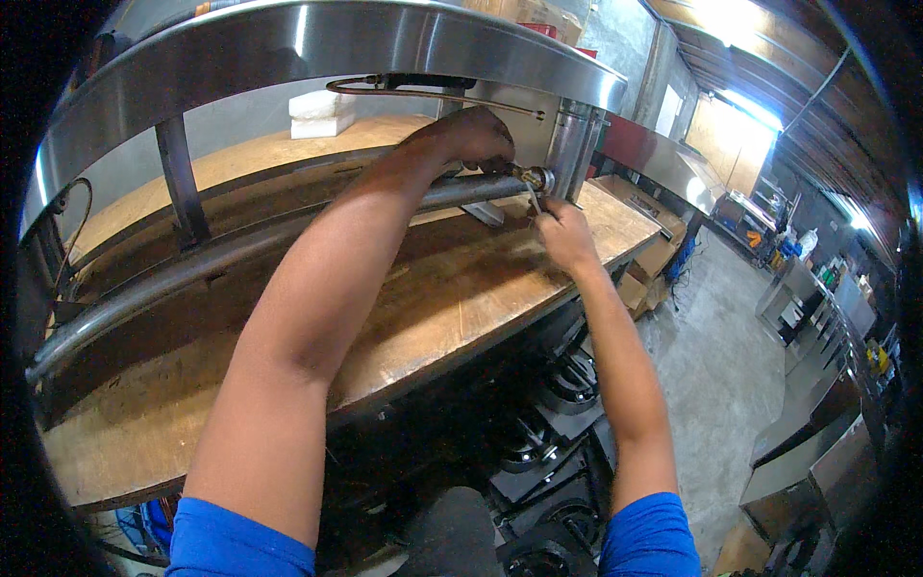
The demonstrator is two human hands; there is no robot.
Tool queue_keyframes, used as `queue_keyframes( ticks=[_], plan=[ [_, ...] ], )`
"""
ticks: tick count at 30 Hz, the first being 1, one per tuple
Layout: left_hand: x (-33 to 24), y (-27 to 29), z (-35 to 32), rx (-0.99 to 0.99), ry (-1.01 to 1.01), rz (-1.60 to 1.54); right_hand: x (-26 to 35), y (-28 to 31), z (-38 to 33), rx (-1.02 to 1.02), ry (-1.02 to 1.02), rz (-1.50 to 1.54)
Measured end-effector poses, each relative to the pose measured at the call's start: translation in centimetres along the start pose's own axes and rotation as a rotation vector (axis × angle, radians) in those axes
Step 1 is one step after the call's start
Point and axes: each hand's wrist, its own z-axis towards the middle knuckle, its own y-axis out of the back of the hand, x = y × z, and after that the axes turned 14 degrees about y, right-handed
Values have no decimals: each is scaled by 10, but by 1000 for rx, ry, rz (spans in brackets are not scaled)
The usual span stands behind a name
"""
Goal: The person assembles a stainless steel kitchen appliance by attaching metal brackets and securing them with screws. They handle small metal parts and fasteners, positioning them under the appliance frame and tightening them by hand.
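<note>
Sitting at the right end of a long grey pipe (pixel 288 232), a small brass-coloured fitting (pixel 530 177) is right between the person's two hands. The right hand (pixel 565 233) is closed around a thin silver tool (pixel 535 202), and the tool's top end looks to be up against the fitting. The left hand (pixel 484 137) curls over the pipe, just beside the fitting, but I cannot tell if it is gripping anything, because its fingers are hidden. If the tool is not on straight, it could slip and scrape the brass, or bump the right hand's knuckles. If the pipe is not held tight, it could turn along with the fitting. A round steel post (pixel 569 144) stands very near, so a big swing might bang into it. Under the pipe, a short flat metal piece (pixel 484 213) is near the wooden counter (pixel 461 322). Above, a thin copper-coloured tube (pixel 452 94) hangs below the shiny steel frame (pixel 385 43), and a careless left arm could bend it.
</note>
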Motion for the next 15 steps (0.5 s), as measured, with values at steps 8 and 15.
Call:
queue_keyframes(
  ticks=[8, 15],
  plan=[
    [-18, 6, -13, -41, 57, 123, 24, 94, 13, 410, -79, -130],
    [-15, 3, -21, -44, 140, -96, 52, 121, 36, 515, -140, 253]
  ],
)
